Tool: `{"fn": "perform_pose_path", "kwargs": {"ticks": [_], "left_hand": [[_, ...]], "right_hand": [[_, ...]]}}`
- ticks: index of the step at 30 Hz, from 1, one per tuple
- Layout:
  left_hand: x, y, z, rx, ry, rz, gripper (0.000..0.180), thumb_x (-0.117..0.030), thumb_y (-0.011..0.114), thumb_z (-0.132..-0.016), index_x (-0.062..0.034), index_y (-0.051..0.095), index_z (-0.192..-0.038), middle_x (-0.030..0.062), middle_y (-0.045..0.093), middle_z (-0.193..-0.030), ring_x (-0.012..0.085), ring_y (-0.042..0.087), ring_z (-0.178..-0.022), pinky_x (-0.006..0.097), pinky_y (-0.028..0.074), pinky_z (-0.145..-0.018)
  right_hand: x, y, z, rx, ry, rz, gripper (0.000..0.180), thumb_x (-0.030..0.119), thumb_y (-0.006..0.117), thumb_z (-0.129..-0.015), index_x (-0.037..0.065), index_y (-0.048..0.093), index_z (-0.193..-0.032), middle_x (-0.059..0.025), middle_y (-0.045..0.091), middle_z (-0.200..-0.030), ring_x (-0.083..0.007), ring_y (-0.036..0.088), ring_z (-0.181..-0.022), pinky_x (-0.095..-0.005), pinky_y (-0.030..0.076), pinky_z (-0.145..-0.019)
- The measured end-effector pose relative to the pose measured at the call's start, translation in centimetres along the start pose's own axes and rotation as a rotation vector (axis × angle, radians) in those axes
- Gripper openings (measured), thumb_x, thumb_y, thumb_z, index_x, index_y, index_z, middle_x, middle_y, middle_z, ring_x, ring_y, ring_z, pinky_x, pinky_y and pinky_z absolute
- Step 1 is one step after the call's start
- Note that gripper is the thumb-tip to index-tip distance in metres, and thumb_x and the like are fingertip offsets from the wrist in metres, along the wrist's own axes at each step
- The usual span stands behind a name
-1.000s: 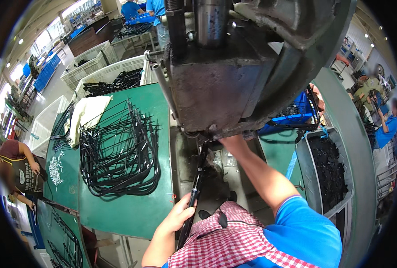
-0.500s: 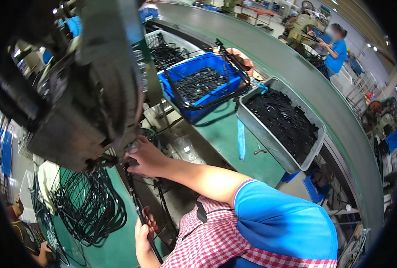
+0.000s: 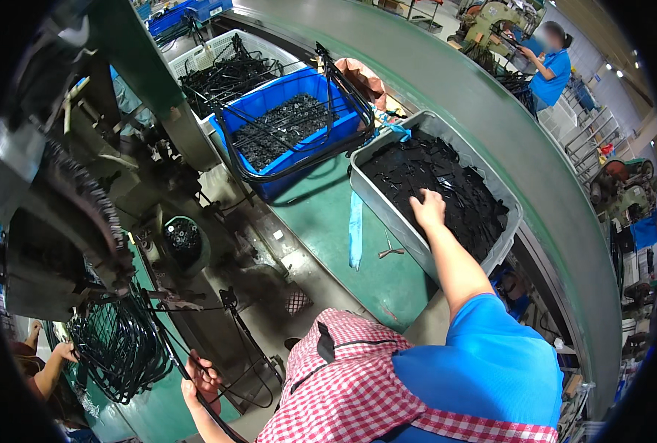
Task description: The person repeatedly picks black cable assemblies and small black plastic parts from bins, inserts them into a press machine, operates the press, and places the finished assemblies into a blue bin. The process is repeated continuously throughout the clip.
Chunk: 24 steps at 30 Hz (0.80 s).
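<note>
Right hand [image 3: 429, 209] now over grey bin [image 3: 384, 209]

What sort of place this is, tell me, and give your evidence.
Probably a factory workshop: a heavy metal machine stands at the left, a grey bin holds many black parts, and a person in blue stands near a green machine.

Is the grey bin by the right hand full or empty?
The grey bin is well filled, not brimming: flat black pieces hide its bottom but stop below its rim.
</note>
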State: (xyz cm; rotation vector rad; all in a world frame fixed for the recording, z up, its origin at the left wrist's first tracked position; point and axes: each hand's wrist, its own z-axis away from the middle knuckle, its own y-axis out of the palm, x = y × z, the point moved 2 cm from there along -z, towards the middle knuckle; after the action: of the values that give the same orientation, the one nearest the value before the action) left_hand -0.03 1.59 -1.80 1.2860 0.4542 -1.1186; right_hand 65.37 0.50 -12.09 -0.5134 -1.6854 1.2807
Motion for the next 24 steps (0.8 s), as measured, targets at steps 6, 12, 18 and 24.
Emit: {"fn": "perform_pose_path", "kwargs": {"ticks": [6, 12, 18, 24], "left_hand": [[0.9, 2.4, -0.3, -0.076, 0.002, -0.063, 0.084, -0.052, 0.063, -0.076, -0.0052, 0.033, -0.138, 0.0037, 0.054, -0.107, 0.0151, 0.058, -0.082, 0.03, 0.05, -0.068], [1.7, 3.3, -0.4, -0.095, 0.048, -0.018, 0.078, -0.051, 0.061, -0.079, -0.005, 0.037, -0.137, 0.0049, 0.054, -0.109, 0.0158, 0.058, -0.083, 0.03, 0.05, -0.069], [1.4, 2.7, -0.6, -0.054, 0.056, -0.059, 0.08, -0.053, 0.06, -0.079, -0.0058, 0.035, -0.138, 0.0045, 0.053, -0.106, 0.0152, 0.057, -0.083, 0.03, 0.05, -0.069], [0.4, 0.6, 0.0, -0.01, 0.006, -0.083, 0.081, -0.052, 0.061, -0.079, -0.0048, 0.032, -0.139, 0.0047, 0.052, -0.105, 0.0142, 0.057, -0.084, 0.028, 0.05, -0.068]], "right_hand": [[-4.2, 0.5, -1.1, 0.303, -0.038, 0.182, 0.055, 0.034, 0.082, -0.062, 0.006, 0.062, -0.105, -0.0168, 0.055, -0.113, -0.0328, 0.055, -0.106, -0.0389, 0.045, -0.092], [-1.7, -0.3, -0.6, 0.418, 0.034, 0.088, 0.081, 0.033, 0.082, -0.066, 0.009, 0.044, -0.133, -0.0216, 0.044, -0.132, -0.0354, 0.051, -0.118, -0.04, 0.042, -0.099], [-3.1, 2.7, -2.5, 0.386, -0.025, 0.031, 0.061, 0.029, 0.085, -0.057, -0.001, 0.057, -0.102, -0.0198, 0.063, -0.103, -0.0303, 0.062, -0.095, -0.036, 0.048, -0.084], [-5.0, 0.6, -3.3, 0.187, 0.007, -0.43, 0.015, 0.011, 0.071, -0.072, 0.0, 0.07, -0.082, -0.0052, 0.067, -0.075, -0.0126, 0.06, -0.068, -0.0281, 0.048, -0.07]]}}
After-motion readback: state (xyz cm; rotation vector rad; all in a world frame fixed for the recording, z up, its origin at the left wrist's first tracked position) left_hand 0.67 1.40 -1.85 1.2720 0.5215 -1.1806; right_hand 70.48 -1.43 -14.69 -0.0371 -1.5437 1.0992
